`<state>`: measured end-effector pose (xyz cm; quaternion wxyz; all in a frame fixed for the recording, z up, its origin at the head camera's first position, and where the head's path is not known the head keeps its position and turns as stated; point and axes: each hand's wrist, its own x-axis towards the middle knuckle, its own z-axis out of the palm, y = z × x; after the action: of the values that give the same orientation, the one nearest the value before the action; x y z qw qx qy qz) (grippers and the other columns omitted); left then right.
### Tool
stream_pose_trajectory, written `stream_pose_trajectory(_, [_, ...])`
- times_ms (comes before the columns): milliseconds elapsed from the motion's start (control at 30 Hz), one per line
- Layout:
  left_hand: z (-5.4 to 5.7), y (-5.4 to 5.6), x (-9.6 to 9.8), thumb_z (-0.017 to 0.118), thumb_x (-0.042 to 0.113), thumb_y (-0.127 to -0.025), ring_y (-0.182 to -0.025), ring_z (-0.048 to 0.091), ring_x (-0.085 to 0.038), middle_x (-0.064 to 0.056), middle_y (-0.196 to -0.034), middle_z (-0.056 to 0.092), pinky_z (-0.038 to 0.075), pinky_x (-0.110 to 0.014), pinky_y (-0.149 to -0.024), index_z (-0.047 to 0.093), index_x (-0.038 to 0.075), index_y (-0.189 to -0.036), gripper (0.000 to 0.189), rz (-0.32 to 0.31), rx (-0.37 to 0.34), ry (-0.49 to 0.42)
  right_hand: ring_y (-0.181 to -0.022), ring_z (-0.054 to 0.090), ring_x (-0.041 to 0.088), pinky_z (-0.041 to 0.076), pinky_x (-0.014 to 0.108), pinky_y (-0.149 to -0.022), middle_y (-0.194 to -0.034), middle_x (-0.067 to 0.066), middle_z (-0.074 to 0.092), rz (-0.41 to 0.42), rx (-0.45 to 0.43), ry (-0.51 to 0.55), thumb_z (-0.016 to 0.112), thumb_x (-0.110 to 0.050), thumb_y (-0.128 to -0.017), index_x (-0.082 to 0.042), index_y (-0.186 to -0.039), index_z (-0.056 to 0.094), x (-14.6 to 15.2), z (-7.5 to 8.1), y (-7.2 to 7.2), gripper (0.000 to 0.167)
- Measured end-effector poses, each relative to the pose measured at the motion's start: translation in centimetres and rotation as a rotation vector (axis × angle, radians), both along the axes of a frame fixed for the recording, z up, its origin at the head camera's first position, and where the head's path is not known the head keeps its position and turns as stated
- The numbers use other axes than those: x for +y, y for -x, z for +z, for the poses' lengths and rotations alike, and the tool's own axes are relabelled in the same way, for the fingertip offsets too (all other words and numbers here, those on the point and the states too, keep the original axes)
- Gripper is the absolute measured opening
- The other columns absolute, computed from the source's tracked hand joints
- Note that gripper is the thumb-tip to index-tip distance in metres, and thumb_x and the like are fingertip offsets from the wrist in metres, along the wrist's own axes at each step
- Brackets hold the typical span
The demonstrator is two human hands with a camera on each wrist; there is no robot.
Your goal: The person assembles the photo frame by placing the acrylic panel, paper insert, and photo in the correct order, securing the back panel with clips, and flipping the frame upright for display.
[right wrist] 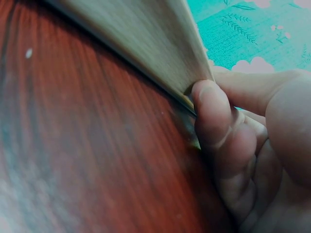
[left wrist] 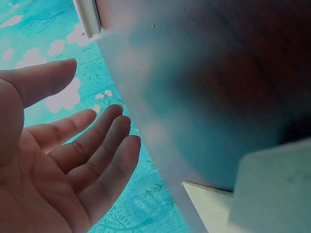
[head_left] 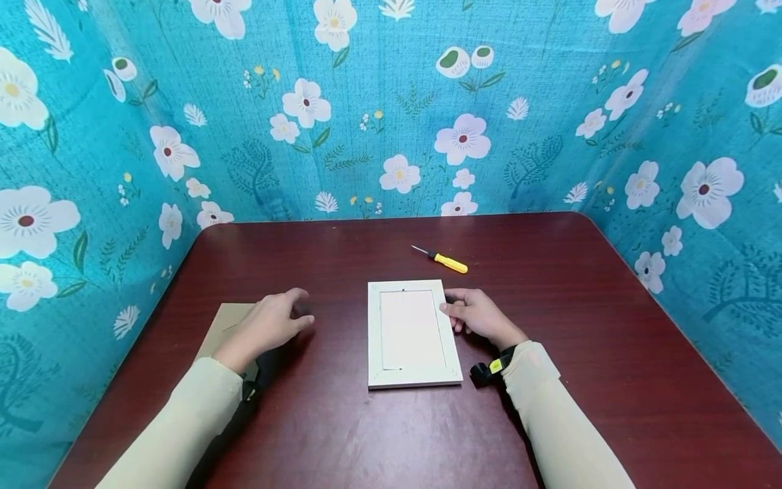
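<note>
A white picture frame (head_left: 413, 377) with a pale blank middle lies at the centre of the table. My right hand (head_left: 479, 316) pinches its right edge, thumb on top and fingers beneath; in the right wrist view the fingers (right wrist: 214, 111) grip the frame's side (right wrist: 146, 39). My left hand (head_left: 269, 326) hovers to the left of the frame with relaxed, slightly bent fingers and nothing in it. Partly under that hand and forearm lies a flat beige board (head_left: 222, 324). In the left wrist view, the left hand's palm (left wrist: 43, 189) shows bare.
A screwdriver (head_left: 449, 261) with a yellow handle lies behind the picture frame. The dark red wooden table (head_left: 391, 441) has rounded far corners. Blue flowered cloth (head_left: 366, 136) hangs around its back and sides.
</note>
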<state>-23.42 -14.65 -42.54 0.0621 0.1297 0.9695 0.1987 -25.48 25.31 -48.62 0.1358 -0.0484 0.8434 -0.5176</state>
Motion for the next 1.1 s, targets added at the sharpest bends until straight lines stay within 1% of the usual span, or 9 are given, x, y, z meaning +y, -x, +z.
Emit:
stream_pose_trajectory(200, [0.0,-0.1,-0.8,0.069,0.027,-0.091,-0.095,0.062,-0.027,-0.012,-0.108,0.066,0.051,-0.048,-0.081,0.056,0.004,-0.130,0.047,0.007,0.002,-0.006,-0.059,0.058,0.022,0.045,0.031,-0.049,-0.067,0.010,0.061,0.008,0.002,-0.002,0.063,-0.027,-0.096,-0.004,-0.139,0.051,-0.1,0.1,-0.1,0.049])
stream_pose_trajectory(467, [0.5,-0.2,-2.0,0.070,0.026,-0.091,-0.096,0.062,-0.028,-0.013,-0.109,0.065,0.051,-0.049,-0.079,0.054,0.004,-0.132,0.049,0.025,-0.012,-0.011,-0.059,0.058,0.023,0.045,0.031,-0.049,-0.068,0.010,0.061,0.008,0.006,-0.004,0.064,-0.027,-0.096,-0.004,-0.140,0.050,-0.1,0.6,0.1,0.051])
stream_pose_trajectory(600, [0.5,-0.2,-2.6,0.071,0.026,-0.090,-0.095,0.062,-0.029,-0.014,-0.109,0.065,0.051,-0.049,-0.078,0.053,0.003,-0.132,0.051,0.036,-0.014,-0.004,-0.059,0.058,0.022,0.045,0.031,-0.049,-0.068,0.009,0.061,0.013,0.011,-0.011,0.064,-0.028,-0.096,-0.003,-0.139,0.051,0.0,0.5,0.2,0.051])
stream_pose_trajectory(767, [0.4,-0.2,-3.1,0.072,0.024,-0.089,-0.099,0.061,-0.032,-0.018,-0.114,0.064,0.051,-0.051,-0.082,0.053,0.002,-0.133,0.053,0.051,-0.013,-0.011,-0.059,0.058,0.022,0.045,0.031,-0.049,-0.068,0.010,0.061,0.005,0.005,-0.019,0.065,-0.030,-0.095,-0.005,-0.138,0.052,0.2,0.3,0.4,0.051])
stream_pose_trajectory(867, [0.5,-0.4,-3.7,0.073,0.024,-0.088,-0.098,0.061,-0.032,-0.019,-0.115,0.063,0.050,-0.050,-0.081,0.053,0.002,-0.133,0.054,0.069,-0.018,0.010,-0.058,0.058,0.021,0.045,0.031,-0.049,-0.068,0.010,0.061,0.001,0.000,-0.022,0.065,-0.029,-0.096,-0.005,-0.139,0.052,0.1,0.2,0.4,0.051])
stream_pose_trajectory(967, [0.5,-0.6,-4.4,0.075,0.027,-0.086,-0.098,0.059,-0.033,-0.021,-0.118,0.062,0.050,-0.051,-0.079,0.052,0.002,-0.134,0.058,0.093,-0.037,0.048,-0.058,0.058,0.021,0.045,0.030,-0.049,-0.067,0.009,0.061,-0.002,-0.008,-0.020,0.065,-0.029,-0.095,-0.005,-0.139,0.052,0.0,0.1,0.3,0.051])
stream_pose_trajectory(1100, [0.6,-0.8,-5.4,0.077,0.032,-0.084,-0.101,0.058,-0.037,-0.025,-0.123,0.059,0.050,-0.053,-0.077,0.048,0.003,-0.138,0.068,0.136,-0.090,0.073,-0.058,0.057,0.021,0.044,0.030,-0.049,-0.067,0.009,0.060,0.003,-0.006,-0.013,0.065,-0.029,-0.095,-0.003,-0.139,0.051,-0.1,0.0,0.3,0.053])
